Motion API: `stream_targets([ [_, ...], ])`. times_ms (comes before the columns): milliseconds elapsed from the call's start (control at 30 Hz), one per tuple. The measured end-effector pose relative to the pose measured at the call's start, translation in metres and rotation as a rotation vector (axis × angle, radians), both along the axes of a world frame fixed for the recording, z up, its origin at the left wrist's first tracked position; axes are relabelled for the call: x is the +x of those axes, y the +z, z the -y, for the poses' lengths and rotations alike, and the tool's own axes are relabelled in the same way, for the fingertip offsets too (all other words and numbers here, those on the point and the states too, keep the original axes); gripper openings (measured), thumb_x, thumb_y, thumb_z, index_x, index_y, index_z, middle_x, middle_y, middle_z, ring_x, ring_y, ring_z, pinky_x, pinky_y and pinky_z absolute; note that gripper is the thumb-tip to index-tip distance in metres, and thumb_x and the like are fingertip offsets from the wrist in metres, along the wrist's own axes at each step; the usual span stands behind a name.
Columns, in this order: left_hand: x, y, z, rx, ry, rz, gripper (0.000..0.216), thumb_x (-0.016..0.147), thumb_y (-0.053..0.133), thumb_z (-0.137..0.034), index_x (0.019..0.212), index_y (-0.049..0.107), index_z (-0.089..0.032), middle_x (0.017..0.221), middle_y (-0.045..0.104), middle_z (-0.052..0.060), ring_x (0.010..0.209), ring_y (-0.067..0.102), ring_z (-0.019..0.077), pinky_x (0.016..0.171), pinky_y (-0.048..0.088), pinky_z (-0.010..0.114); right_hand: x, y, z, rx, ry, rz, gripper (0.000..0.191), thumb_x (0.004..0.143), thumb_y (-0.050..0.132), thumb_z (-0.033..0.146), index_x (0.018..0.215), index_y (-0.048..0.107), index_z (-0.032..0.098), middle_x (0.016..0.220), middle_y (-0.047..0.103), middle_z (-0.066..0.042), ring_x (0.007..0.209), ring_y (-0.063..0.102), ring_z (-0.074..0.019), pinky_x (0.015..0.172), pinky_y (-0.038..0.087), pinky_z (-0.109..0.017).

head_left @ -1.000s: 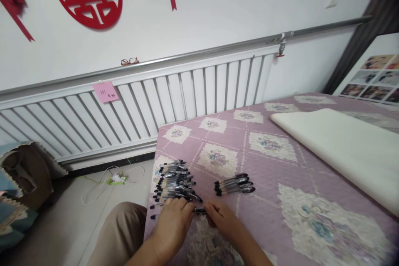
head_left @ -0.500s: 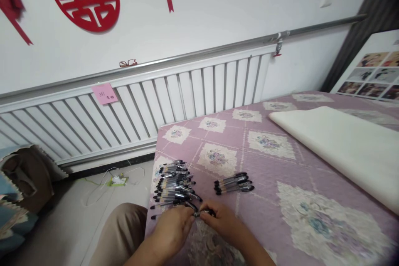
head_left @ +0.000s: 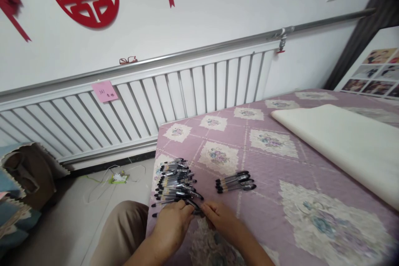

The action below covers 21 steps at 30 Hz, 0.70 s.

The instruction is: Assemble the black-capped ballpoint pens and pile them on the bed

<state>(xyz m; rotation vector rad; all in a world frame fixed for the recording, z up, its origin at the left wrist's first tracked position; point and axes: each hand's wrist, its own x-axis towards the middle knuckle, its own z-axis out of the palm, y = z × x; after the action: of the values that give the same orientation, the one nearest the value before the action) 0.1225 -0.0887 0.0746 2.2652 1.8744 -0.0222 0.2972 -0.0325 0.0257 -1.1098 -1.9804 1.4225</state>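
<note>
A heap of clear-barrelled pens [head_left: 176, 183] with black caps and ends lies near the left edge of the bed or table. My left hand [head_left: 174, 222] is closed at the heap's near end, its fingers gripping a pen [head_left: 195, 208]. Close by on the right, my right hand [head_left: 220, 218] has its thumb and fingers pinched together at that pen's dark end; its lower fingers are partly hidden. Farther right, a small group of similar pens [head_left: 235, 182] lies side by side on the cloth.
Purple floral cloth [head_left: 224, 133] covers the surface. A folded cream sheet [head_left: 343, 141] lies on the right. Behind stands a white radiator [head_left: 187, 91] with a pink note [head_left: 105, 91]. My knee [head_left: 123, 226] is at the left edge, and a power strip [head_left: 119, 178] lies on the floor.
The dark piece that stuck out above my right fingers no longer shows there. My right hand has shifted slightly, and my left stays nearly in place. Both pen groups look unchanged.
</note>
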Motion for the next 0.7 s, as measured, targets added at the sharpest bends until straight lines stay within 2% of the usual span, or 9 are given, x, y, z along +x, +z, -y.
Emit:
stream_targets([
  [100, -0.001, -0.001, -0.002, -0.017, 0.007, 0.028, 0.021, 0.093, 0.046, -0.026, 0.106, 0.063, -0.027, 0.1, 0.066, 0.002, 0.093, 0.062, 0.0214, 0.079, 0.046, 0.031, -0.001, 0.004, 0.001, 0.042, -0.018, -0.001, 0.033, 0.087, 0.043, 0.041, 0.066, 0.056, 0.019, 0.056, 0.055, 0.003, 0.056, 0.051, -0.0137, 0.055, 0.036, -0.024],
  [233, -0.009, -0.008, -0.004, -0.023, -0.015, 0.159, 0.019, 0.094, 0.044, -0.026, 0.098, 0.063, -0.025, 0.097, 0.066, 0.0, 0.092, 0.061, 0.0187, 0.078, 0.044, 0.027, 0.001, 0.018, 0.004, 0.071, -0.034, -0.059, 0.014, 0.076, 0.052, 0.027, 0.082, 0.063, 0.02, 0.078, 0.066, 0.0, 0.076, 0.058, -0.0172, 0.067, 0.041, -0.025],
  [333, -0.013, -0.01, -0.004, -0.007, -0.021, 0.193, 0.018, 0.093, 0.045, -0.024, 0.097, 0.063, -0.025, 0.095, 0.066, 0.0, 0.091, 0.061, 0.0178, 0.077, 0.044, 0.026, 0.001, 0.021, 0.004, 0.054, -0.041, -0.076, 0.015, 0.071, 0.054, 0.023, 0.084, 0.062, 0.02, 0.085, 0.066, -0.001, 0.082, 0.059, -0.0186, 0.071, 0.042, -0.026],
  [433, -0.012, -0.009, -0.003, 0.017, 0.005, 0.133, 0.017, 0.093, 0.046, -0.024, 0.099, 0.063, -0.025, 0.095, 0.065, 0.001, 0.09, 0.061, 0.0188, 0.077, 0.044, 0.027, 0.0, 0.014, 0.002, 0.017, -0.062, -0.104, 0.03, 0.07, 0.06, 0.028, 0.099, 0.059, 0.02, 0.091, 0.067, -0.002, 0.086, 0.06, -0.0191, 0.075, 0.044, -0.027],
  [500, -0.009, -0.007, -0.003, 0.025, -0.001, 0.069, 0.017, 0.092, 0.048, -0.024, 0.1, 0.062, -0.026, 0.097, 0.065, 0.001, 0.091, 0.06, 0.0202, 0.079, 0.044, 0.029, -0.003, 0.007, 0.001, -0.034, -0.026, -0.098, 0.031, 0.077, 0.056, 0.039, 0.1, 0.059, 0.018, 0.082, 0.067, -0.002, 0.077, 0.061, -0.0183, 0.07, 0.044, -0.027],
  [567, -0.006, -0.006, -0.004, 0.029, -0.038, 0.014, 0.017, 0.094, 0.046, -0.026, 0.101, 0.062, -0.027, 0.098, 0.065, 0.001, 0.092, 0.06, 0.0211, 0.08, 0.044, 0.031, -0.005, 0.002, 0.001, -0.086, 0.049, -0.028, 0.036, 0.087, 0.041, 0.046, 0.088, 0.063, 0.017, 0.064, 0.063, 0.0, 0.059, 0.058, -0.0163, 0.059, 0.042, -0.026],
  [633, -0.004, -0.006, -0.004, 0.025, -0.077, -0.018, 0.019, 0.096, 0.043, -0.027, 0.101, 0.061, -0.027, 0.098, 0.065, 0.001, 0.091, 0.061, 0.0209, 0.079, 0.045, 0.031, -0.007, 0.0, 0.001, -0.095, 0.098, 0.056, 0.043, 0.09, 0.034, 0.045, 0.075, 0.064, 0.018, 0.052, 0.057, 0.002, 0.049, 0.052, -0.0144, 0.052, 0.038, -0.025],
  [700, -0.004, -0.005, -0.003, 0.005, -0.091, -0.029, 0.02, 0.096, 0.042, -0.028, 0.101, 0.061, -0.027, 0.097, 0.065, 0.001, 0.089, 0.062, 0.0206, 0.077, 0.046, 0.03, -0.008, 0.001, 0.001, -0.034, 0.083, 0.093, 0.035, 0.087, 0.04, 0.04, 0.074, 0.065, 0.018, 0.055, 0.059, 0.002, 0.053, 0.054, -0.0145, 0.053, 0.037, -0.024],
])
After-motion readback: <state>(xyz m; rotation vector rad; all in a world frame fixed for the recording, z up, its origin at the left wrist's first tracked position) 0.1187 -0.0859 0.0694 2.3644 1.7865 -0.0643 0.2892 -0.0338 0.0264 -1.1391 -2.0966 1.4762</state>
